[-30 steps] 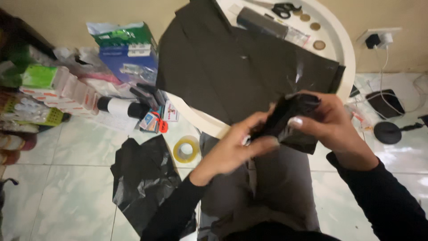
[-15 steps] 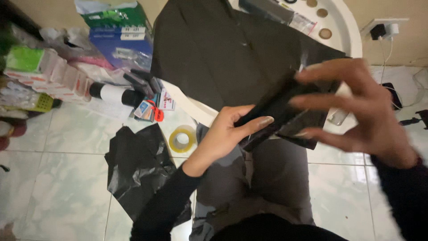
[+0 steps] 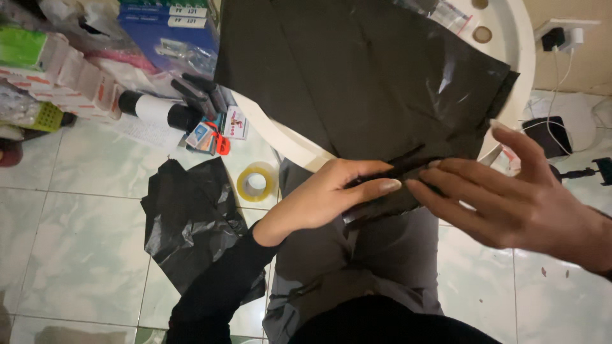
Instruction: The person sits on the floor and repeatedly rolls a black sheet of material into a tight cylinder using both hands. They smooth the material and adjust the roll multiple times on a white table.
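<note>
A glossy, creased black plastic bag [image 3: 376, 83] draped over the round white tabletop [image 3: 519, 44], its lower edge hanging off. At that edge the left hand [image 3: 331, 197] pinched the film, fingers clamped, wrist bent inward. The right hand [image 3: 523, 204] lay flat beside it, fingers spread and pressing the same edge.

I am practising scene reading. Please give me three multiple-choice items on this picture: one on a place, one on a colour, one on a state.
1. Where does the tape roll lie?
A. on the table
B. on the floor
C. in a box

2. What colour is the bag on the table?
A. black
B. white
C. blue

3. How are the right hand fingers?
A. in a fist
B. hidden
C. spread

Answers: 1 B, it rests on floor tiles. 2 A, the sheet looks black. 3 C, the fingers fan apart over the bag's edge, which the left hand pinches.
</note>
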